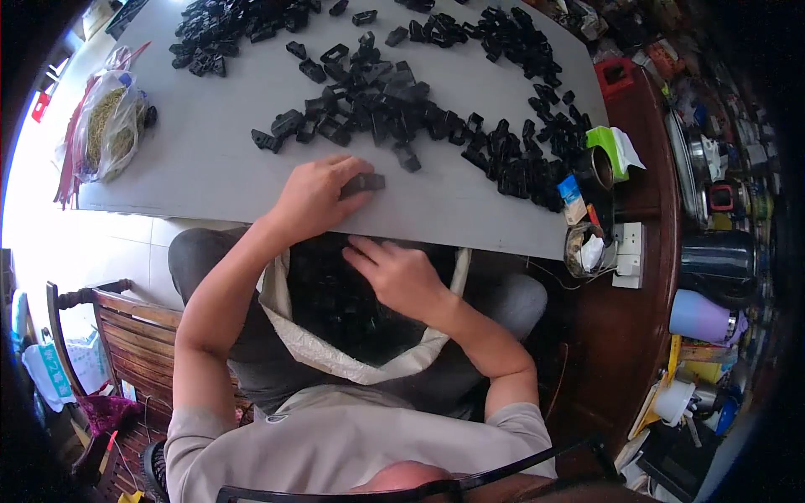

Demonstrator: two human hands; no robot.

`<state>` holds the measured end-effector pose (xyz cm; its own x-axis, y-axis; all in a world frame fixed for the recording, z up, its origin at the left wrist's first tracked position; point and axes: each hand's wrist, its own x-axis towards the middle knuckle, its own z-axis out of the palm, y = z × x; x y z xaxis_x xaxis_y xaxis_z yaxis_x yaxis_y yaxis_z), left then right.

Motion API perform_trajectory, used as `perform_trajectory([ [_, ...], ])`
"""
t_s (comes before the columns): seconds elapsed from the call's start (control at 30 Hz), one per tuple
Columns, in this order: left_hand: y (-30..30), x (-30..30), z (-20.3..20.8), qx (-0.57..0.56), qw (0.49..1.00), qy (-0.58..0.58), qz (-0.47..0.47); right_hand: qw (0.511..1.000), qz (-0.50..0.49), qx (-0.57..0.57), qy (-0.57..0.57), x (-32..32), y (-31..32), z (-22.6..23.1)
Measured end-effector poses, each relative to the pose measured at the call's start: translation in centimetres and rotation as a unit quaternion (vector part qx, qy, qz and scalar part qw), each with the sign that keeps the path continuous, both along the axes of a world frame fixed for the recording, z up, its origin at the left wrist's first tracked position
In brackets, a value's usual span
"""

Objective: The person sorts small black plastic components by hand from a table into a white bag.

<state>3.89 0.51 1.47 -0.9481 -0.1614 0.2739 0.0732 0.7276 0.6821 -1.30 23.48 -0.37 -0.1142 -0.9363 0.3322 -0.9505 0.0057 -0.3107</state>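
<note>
My left hand (319,199) is closed around a small black plastic piece (366,182) near the front edge of the grey table (210,151). Below that edge my right hand (407,278) reaches over an open white woven sack (331,359), its fingers stretched and nothing visible in them. Dark pieces fill the sack between my knees, though shade hides their detail. Just beyond my left hand lies a loose heap of black plastic pieces (377,92), with one stray piece (407,157) closest to me.
More black pieces (243,21) cover the far left, and others (528,168) line the right side. A clear bag (109,126) sits at the left edge. At right are a green tissue pack (605,144), a metal cup (594,168) and a power strip (628,256). A wooden chair (138,335) stands left.
</note>
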Motion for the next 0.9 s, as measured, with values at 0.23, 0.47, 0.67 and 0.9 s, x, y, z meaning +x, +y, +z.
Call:
perform_trajectory([
  [0.23,0.1,0.6,0.3,0.019,0.999,-0.050,-0.008,0.990,-0.017,0.137,0.008,1.0,0.1,-1.2],
  [0.47,0.3,0.0,0.9,0.047,0.996,-0.076,-0.004,0.990,0.016,0.139,0.024,0.8,-0.5,-1.3],
  [0.67,0.0,0.1,0.0,0.034,0.999,-0.028,-0.019,0.997,0.001,0.073,0.005,0.9,-0.2,0.0],
  [0.9,0.5,0.4,0.4,0.181,0.979,-0.072,-0.064,0.949,-0.058,-0.137,-0.277,-1.7,0.4,3.2],
])
